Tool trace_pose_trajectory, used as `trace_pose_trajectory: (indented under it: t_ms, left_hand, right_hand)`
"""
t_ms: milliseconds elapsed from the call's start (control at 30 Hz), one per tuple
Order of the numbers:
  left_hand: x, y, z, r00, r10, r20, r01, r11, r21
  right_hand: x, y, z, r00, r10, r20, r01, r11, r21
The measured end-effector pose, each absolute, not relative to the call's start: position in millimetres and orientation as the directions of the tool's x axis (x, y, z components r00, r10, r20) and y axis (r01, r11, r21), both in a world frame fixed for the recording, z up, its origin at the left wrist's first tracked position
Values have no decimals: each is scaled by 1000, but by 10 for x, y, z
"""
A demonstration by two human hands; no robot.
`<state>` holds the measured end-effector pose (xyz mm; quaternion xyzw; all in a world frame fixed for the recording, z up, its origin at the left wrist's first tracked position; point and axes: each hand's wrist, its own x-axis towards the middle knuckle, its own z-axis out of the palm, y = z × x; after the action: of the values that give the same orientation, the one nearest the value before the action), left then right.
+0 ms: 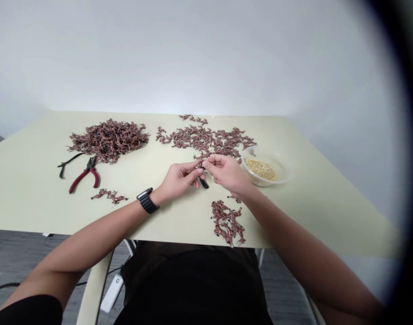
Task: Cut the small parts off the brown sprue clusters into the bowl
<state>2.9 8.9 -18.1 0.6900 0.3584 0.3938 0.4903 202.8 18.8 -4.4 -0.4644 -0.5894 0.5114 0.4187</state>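
Small black piece [203, 183], half-hidden by fingers [194, 177]

Passage between the red-handled pliers [86, 177] and left hand [179, 180]; plastic bowl [284, 174] obstructing beyond the right hand [228, 174].

On the table [33, 198]: big heap of small pieces [108, 141] back left, pliers [86, 177] just in front of it, small cluster of pieces [109, 195] in front of those. Wider spread of pieces [206, 141] back centre. Plastic bowl [277, 158] right of that spread, grain [259, 169] inside. Left hand [181, 178] and right hand [226, 174] mid-table, behind another cluster [227, 221] at front.
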Motion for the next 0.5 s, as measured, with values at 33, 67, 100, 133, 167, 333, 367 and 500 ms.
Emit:
trace_pose_trajectory:
  t_ms: [33,67,100,133,167,333,367,500]
  left_hand:
    - [28,97,-181,441,881,173,64,-224,973]
    - [26,103,-182,448,879,162,32,-197,980]
    - [24,109,-181,454,877,157,6,-179,984]
    - [21,113,-179,460,875,153,-17,-163,986]
    - [18,116,-176,465,872,150,-38,-149,988]
    - [-8,119,-161,504,857,110,-81,-80,994]
    - [-14,123,-161,516,851,101,-82,-68,994]
    - [-23,153,-173,530,846,64,-128,5,992]
  right_hand:
    - [2033,183,-26,-220,975,36,139,68,-988]
    - [2038,178,-6,-225,973,49,156,85,-984]
    - [2042,173,12,-231,971,56,169,97,-981]
    - [2046,168,29,-236,970,61,180,105,-978]
    - [2050,166,42,-242,968,67,189,115,-975]
    - [2094,207,21,-233,949,213,283,276,-919]
    - [2105,222,6,-227,941,251,307,314,-899]
    - [2142,262,-22,-239,927,288,300,353,-886]
